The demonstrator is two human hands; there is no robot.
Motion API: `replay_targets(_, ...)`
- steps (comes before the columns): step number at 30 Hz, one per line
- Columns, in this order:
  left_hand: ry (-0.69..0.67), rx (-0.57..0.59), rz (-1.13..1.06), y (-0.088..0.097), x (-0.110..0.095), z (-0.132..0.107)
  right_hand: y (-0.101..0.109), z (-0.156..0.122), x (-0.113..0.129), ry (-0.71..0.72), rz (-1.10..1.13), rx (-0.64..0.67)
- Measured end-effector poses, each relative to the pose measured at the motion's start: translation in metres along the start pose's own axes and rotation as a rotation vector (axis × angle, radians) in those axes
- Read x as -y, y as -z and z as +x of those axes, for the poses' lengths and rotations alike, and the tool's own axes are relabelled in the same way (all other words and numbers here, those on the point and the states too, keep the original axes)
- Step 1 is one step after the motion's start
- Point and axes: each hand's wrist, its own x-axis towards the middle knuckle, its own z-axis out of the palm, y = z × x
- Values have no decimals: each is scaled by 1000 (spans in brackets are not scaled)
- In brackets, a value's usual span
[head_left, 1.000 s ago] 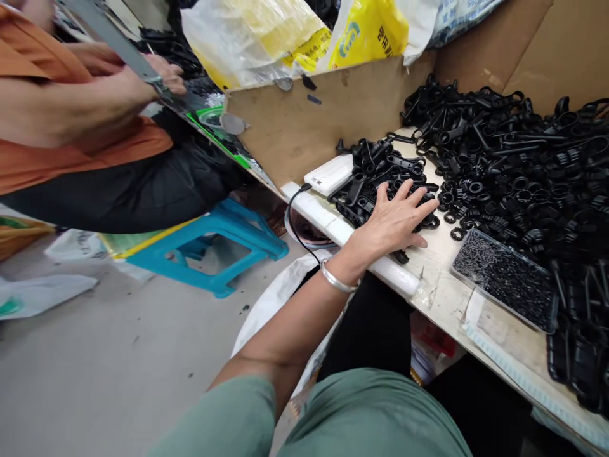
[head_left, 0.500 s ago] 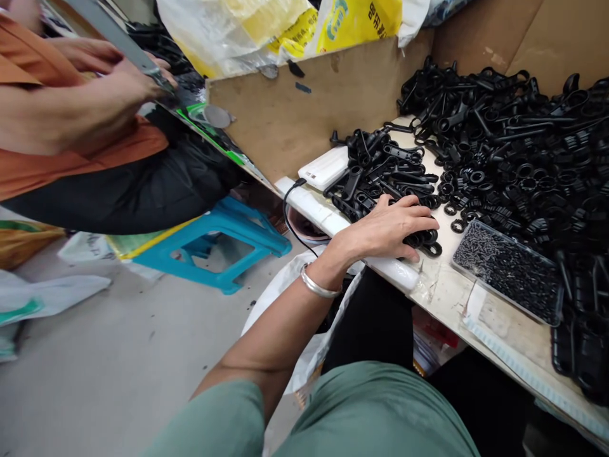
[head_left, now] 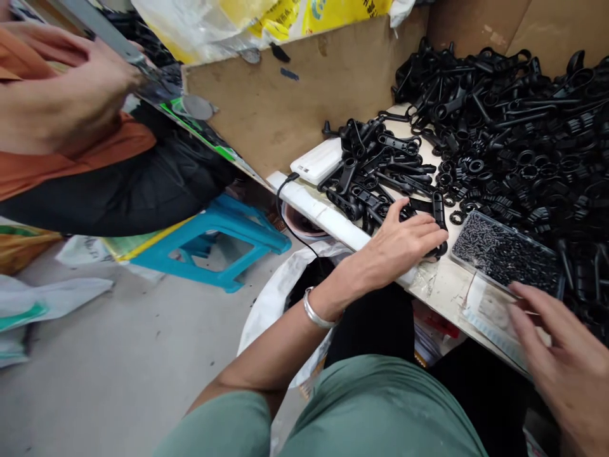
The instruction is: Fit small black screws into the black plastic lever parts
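My left hand [head_left: 403, 242] rests on the near edge of a small pile of black plastic parts [head_left: 375, 171], fingers curled over a few of them and dragging them toward the table's front edge. My right hand [head_left: 561, 355] comes in from the lower right with fingers spread, holding nothing, just in front of a clear tray of small black screws [head_left: 504, 257]. A much larger heap of black plastic parts [head_left: 514, 133] fills the back right of the table [head_left: 442, 289].
A white power bank [head_left: 318, 160] with a black cable lies by the cardboard wall [head_left: 285, 108]. A white sack [head_left: 280, 292] hangs open below the table edge. A blue stool [head_left: 214, 244] stands on the floor; another person in orange [head_left: 57, 114] works at left.
My left hand slid toward the table's front edge, its fingers curling over the black parts and pulling some along. My right hand has come into view at lower right. The view shifted slightly.
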Motion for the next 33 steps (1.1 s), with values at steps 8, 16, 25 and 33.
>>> replay_targets(8, -58, -217, 262, -7, -5, -12, -24, 5, 11, -58, 49, 71)
replay_targets(16, -238, -447, 185, -11, -73, -15, -10, -25, 0, -487, 517, 69)
replay_targets(25, -78, -17, -111, -43, -103, 14, -16, -26, 0, -578, 473, 137)
replay_targets(33, 31, -51, -234, -39, -75, -11, -14, -24, -8, -600, 483, 121)
